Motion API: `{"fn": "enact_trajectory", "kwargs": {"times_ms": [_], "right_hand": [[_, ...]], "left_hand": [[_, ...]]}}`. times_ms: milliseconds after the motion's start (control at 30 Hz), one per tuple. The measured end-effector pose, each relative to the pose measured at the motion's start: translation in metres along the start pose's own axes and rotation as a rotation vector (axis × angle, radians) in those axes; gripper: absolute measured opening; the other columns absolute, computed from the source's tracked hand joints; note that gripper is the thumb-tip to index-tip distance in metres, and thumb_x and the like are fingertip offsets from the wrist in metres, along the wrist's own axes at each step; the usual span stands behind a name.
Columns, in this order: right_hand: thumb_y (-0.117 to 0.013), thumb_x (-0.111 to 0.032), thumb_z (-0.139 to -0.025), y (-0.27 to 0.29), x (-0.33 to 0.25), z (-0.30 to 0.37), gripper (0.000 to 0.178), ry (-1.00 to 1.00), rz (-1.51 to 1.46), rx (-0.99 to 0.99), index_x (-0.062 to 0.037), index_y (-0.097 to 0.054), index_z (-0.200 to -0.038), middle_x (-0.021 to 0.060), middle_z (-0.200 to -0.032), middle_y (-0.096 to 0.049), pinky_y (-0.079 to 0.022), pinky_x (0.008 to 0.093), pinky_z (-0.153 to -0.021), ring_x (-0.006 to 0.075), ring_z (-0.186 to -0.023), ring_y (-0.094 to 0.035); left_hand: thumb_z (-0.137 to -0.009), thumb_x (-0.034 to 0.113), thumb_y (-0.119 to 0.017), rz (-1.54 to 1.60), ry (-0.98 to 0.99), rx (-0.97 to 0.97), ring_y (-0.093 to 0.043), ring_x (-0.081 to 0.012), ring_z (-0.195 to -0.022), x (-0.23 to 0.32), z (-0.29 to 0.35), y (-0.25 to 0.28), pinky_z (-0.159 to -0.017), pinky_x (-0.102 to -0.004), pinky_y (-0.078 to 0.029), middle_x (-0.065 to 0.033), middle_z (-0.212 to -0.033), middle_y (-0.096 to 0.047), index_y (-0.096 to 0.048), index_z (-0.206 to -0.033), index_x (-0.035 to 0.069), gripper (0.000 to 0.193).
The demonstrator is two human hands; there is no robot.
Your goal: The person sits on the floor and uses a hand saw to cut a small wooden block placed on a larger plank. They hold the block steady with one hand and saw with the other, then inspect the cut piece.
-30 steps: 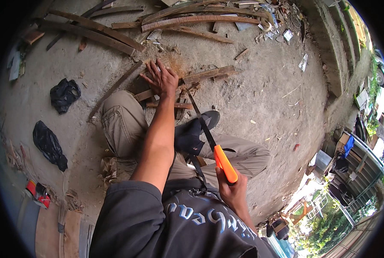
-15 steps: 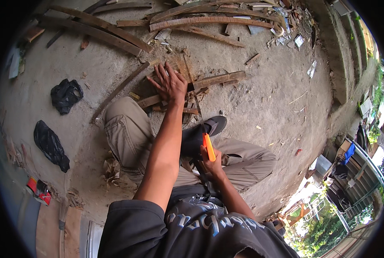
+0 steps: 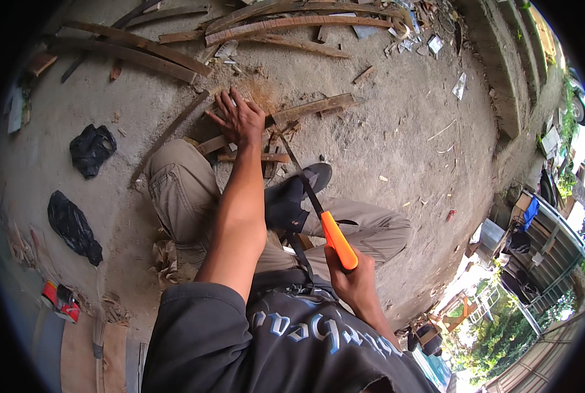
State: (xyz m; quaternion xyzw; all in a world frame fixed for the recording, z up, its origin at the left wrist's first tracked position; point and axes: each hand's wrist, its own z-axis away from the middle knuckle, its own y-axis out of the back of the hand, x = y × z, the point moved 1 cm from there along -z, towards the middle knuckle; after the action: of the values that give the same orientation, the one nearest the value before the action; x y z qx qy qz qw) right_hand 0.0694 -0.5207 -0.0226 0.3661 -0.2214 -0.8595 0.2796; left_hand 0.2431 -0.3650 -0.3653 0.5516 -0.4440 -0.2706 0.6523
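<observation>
A handsaw with an orange handle (image 3: 337, 241) is gripped in my right hand (image 3: 357, 278), close to my body. Its dark narrow blade (image 3: 297, 166) runs up and away, the far end meeting a wooden plank (image 3: 315, 108). My left hand (image 3: 241, 119) presses down with fingers spread on wood left of the blade. Beneath that plank lie shorter wood pieces (image 3: 256, 158), partly covered by my hand and arm. My shoe (image 3: 317, 177) is just nearer than the wood, beside the blade. Reddish sawdust (image 3: 264, 92) is scattered beyond my left hand.
Long wooden strips (image 3: 273, 27) are heaped at the far side, with another strip (image 3: 170, 134) left of my knee. Two black plastic bags (image 3: 75, 226) (image 3: 93, 150) lie on the left. Concrete steps (image 3: 495, 72) rise at the right. A red box (image 3: 60, 301) sits lower left.
My right hand has drawn the saw back toward my body and slightly right, so more blade shows. My left hand stays pressed on the wood, while the whole view has shifted slightly.
</observation>
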Motion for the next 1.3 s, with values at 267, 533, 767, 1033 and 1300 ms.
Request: {"fn": "enact_trajectory", "kwargs": {"times_ms": [267, 533, 767, 1033, 1300], "right_hand": [[-0.064, -0.010, -0.090, -0.109, 0.142, -0.114, 0.018, 0.352, -0.265, 0.238, 0.0025, -0.060, -0.078, 0.0094, -0.058, -0.057, -0.042, 0.0323, -0.051, 0.0090, -0.054, -0.050], [-0.066, -0.011, -0.090, -0.113, 0.185, -0.127, 0.020, 0.315, -0.285, 0.200, 0.0000, -0.059, -0.075, 0.0076, -0.059, -0.053, -0.038, 0.0338, -0.050, 0.0155, -0.050, -0.050], [-0.070, -0.015, -0.088, -0.059, 0.168, -0.140, 0.024, 0.524, -0.019, 0.538, -0.0017, -0.054, -0.074, 0.0151, -0.064, -0.053, -0.040, 0.0434, -0.051, 0.0366, -0.054, -0.054], [-0.074, -0.014, -0.074, -0.095, 0.217, -0.268, 0.025, 0.425, 0.410, 0.594, -0.0054, -0.058, -0.090, 0.0106, -0.090, -0.059, -0.042, 0.0427, -0.085, 0.0296, -0.090, -0.058], [-0.064, -0.011, -0.078, -0.133, 0.182, -0.280, 0.066, 0.471, 0.307, 0.578, -0.0013, -0.042, -0.139, 0.0221, -0.137, -0.045, -0.031, 0.0474, -0.107, 0.0365, -0.130, -0.042]], "left_hand": [[-0.090, 0.027, -0.052, 0.035, -0.004, 0.022, -0.037, -0.0307, -0.140, 0.007, 0.001, -0.013, -0.118, -0.0628, -0.013, -0.0143, -0.142, -0.048, -0.053, -0.133, 0.007, 0.047], [-0.091, 0.023, -0.050, 0.034, -0.003, 0.092, -0.045, -0.0278, -0.134, 0.002, -0.003, -0.001, -0.114, -0.0635, -0.023, -0.0113, -0.132, -0.055, -0.056, -0.126, 0.010, 0.038], [-0.092, 0.023, -0.049, 0.039, 0.004, 0.079, -0.045, -0.0262, -0.135, 0.003, -0.004, 0.001, -0.115, -0.0617, -0.022, -0.0080, -0.135, -0.055, -0.056, -0.127, 0.012, 0.038], [-0.093, 0.023, -0.048, 0.066, -0.003, 0.086, -0.046, -0.0249, -0.134, 0.005, -0.001, -0.001, -0.115, -0.0604, -0.022, -0.0072, -0.134, -0.056, -0.057, -0.128, 0.011, 0.038], [-0.098, 0.030, -0.047, 0.054, -0.110, 0.149, -0.052, -0.0283, -0.128, 0.002, 0.000, 0.002, -0.110, -0.0586, -0.030, -0.0111, -0.130, -0.060, -0.058, -0.126, 0.008, 0.037]]}}
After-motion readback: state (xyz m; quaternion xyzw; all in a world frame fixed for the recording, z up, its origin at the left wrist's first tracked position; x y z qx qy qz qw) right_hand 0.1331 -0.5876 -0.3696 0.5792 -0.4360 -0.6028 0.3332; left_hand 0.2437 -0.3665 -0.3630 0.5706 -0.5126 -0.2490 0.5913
